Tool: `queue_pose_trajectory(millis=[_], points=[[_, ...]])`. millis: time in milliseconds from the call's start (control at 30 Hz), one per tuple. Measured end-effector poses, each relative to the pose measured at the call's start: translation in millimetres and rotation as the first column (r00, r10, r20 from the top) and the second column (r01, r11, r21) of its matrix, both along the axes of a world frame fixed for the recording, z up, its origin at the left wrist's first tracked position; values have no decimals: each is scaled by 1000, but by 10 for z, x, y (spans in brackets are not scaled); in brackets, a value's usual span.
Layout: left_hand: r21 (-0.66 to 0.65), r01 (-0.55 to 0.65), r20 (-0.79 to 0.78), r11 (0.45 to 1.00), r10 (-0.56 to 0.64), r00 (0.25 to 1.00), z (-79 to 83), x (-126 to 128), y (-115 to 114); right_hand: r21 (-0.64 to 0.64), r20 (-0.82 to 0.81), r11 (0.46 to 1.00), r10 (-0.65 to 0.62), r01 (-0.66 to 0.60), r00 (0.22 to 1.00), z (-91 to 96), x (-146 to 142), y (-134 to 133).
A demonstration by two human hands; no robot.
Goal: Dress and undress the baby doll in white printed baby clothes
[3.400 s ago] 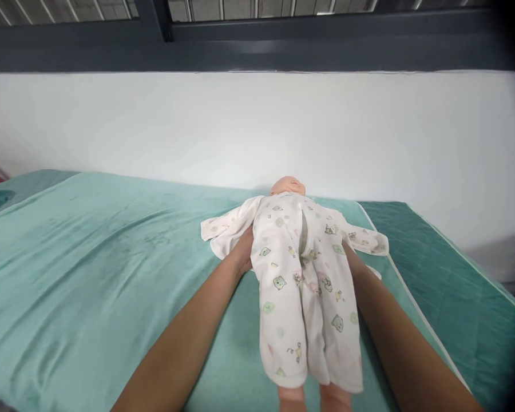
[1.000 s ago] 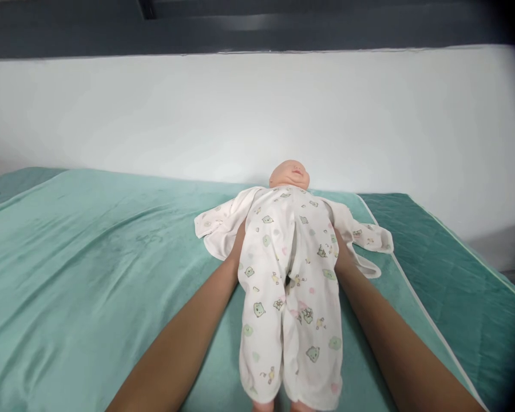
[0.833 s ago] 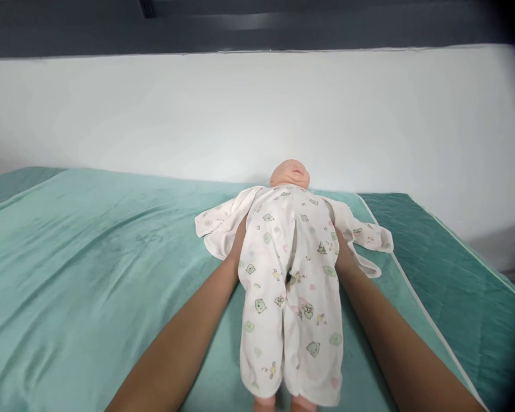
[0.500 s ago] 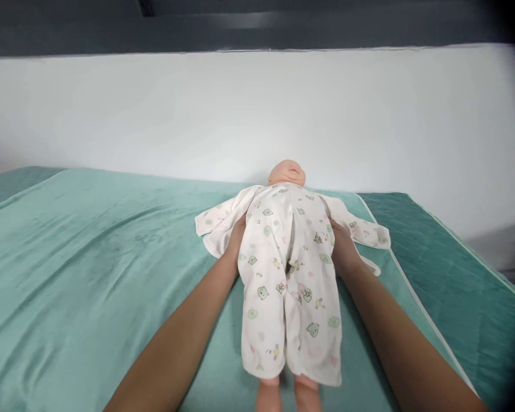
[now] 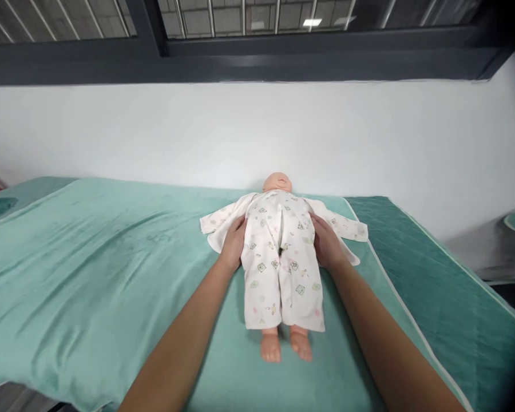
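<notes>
A baby doll lies on its back on the green bed cover, head toward the wall and bare feet toward me. It wears a white long-sleeved top with sleeves spread to both sides. White printed trousers cover its front and legs. My left hand is closed at the left edge of the trousers, fingertips partly hidden by cloth. On the opposite edge my right hand is closed the same way, with its fingers partly tucked behind the fabric.
The light green cover is wrinkled on the left. A darker green quilted sheet lies along the right side. Behind the bed stands a white wall, with a dark window frame and bars above it.
The view has tilted up and drawn back, so the window bars and the doll's feet now show. Both hands stay at the sides of the trousers.
</notes>
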State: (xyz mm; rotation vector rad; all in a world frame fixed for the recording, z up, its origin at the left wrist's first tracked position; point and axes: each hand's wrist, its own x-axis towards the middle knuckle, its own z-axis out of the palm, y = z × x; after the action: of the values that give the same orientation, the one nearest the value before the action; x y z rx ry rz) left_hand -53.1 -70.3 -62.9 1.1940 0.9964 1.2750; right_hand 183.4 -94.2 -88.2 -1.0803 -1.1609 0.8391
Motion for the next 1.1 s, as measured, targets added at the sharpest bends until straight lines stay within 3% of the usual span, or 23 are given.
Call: queue_pose_trajectory(millis=[100,167,367,533,667,867,967,1100], points=[[34,8,-145,999,-3,989,31,-82,-217,-76,-78,997,-31,25,997,-14,-42,-207],[86,26,-258,996,-2,966,16,-167,-410,-87,-37,995,-48,44,998,-11,-76,-426],[122,149,-533,981,-62,844,-107,-509,-1181,-96,42,995,5,-1,999,-67,-203,-1173],[254,170,-700,952,59,712,-263,-732,-1710,-76,160,997,-6,18,987,-101,-259,-1536],[363,205,-757,909,159,634,-343,-763,-1839,60,355,996,-81,64,931,-92,-304,-1682],[446,293,-807,846,239,540,-308,-640,-1803,187,546,975,-208,124,811,-86,-394,-1777],[519,269,-774,811,313,551,-318,-600,-1834,230,604,971,-197,67,773,-49,-423,-1792],[647,237,-667,725,388,636,-368,-649,-1952,224,631,974,-175,39,756,-1,-430,-1795]])
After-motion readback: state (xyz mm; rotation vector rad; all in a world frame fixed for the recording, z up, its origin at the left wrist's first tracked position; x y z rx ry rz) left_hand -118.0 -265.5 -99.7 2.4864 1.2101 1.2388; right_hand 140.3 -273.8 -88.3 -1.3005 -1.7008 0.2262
